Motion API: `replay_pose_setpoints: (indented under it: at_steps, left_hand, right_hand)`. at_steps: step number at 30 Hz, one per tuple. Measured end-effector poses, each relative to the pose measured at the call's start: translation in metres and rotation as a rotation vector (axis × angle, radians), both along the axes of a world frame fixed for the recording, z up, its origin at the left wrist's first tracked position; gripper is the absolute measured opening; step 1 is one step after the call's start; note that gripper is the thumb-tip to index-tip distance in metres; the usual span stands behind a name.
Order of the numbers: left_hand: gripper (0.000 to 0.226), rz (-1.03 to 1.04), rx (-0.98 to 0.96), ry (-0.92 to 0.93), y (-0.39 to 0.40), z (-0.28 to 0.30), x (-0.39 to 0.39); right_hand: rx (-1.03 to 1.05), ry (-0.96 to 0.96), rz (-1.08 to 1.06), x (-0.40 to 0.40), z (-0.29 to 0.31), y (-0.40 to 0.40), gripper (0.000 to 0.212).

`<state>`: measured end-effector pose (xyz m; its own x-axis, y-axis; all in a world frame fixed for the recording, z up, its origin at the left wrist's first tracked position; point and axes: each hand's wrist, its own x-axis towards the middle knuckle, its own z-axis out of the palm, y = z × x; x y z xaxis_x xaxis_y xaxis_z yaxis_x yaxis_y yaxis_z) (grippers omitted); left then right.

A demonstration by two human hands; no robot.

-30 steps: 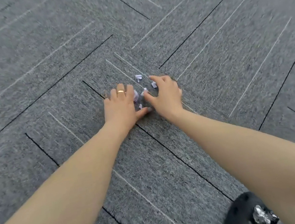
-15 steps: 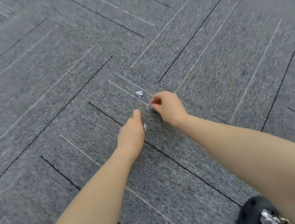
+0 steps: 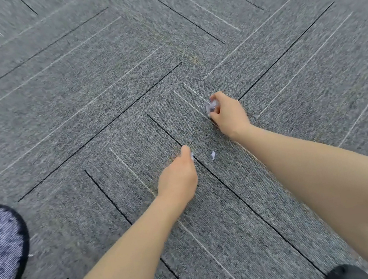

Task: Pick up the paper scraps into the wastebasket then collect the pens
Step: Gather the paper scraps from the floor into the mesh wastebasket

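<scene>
Head view: right hand (image 3: 229,113) pinches paper scraps (image 3: 212,106), left hand (image 3: 178,176) curls around a scrap (image 3: 191,155) above carpet (image 3: 95,81), near the mesh wastebasket (image 3: 0,253).

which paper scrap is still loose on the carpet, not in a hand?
The small white scrap lying alone on the carpet between the two hands. The other scraps are pinched in the right hand; the left hand shows only a sliver at its fingertips.

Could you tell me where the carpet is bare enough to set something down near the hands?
The carpet beyond and to the left of both hands is bare, as is the stretch right of the right hand. It is crowded between the left hand and right hand, where a loose paper scrap lies. The mesh wastebasket takes the left edge.
</scene>
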<state>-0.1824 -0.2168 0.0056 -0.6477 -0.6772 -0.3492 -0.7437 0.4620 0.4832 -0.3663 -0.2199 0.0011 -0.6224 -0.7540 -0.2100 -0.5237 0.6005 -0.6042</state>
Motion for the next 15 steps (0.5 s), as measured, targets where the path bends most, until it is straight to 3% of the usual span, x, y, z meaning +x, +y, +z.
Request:
replay_pose_setpoints:
  at_steps: [7, 11, 15]
  left_hand:
    - [0.026, -0.140, -0.287, -0.195, 0.014, 0.003, -0.050]
    - [0.046, -0.184, -0.341, -0.301, 0.014, -0.014, -0.056]
    - [0.032, -0.323, -0.396, -0.235, 0.005, -0.017, -0.052]
  right_hand:
    - [0.071, 0.136, 0.063, -0.001, 0.004, 0.006, 0.014]
    - [0.037, 0.064, 0.002, -0.007, 0.004, 0.019, 0.012]
    - [-0.027, -0.062, 0.015, -0.003, 0.008, 0.022, 0.011]
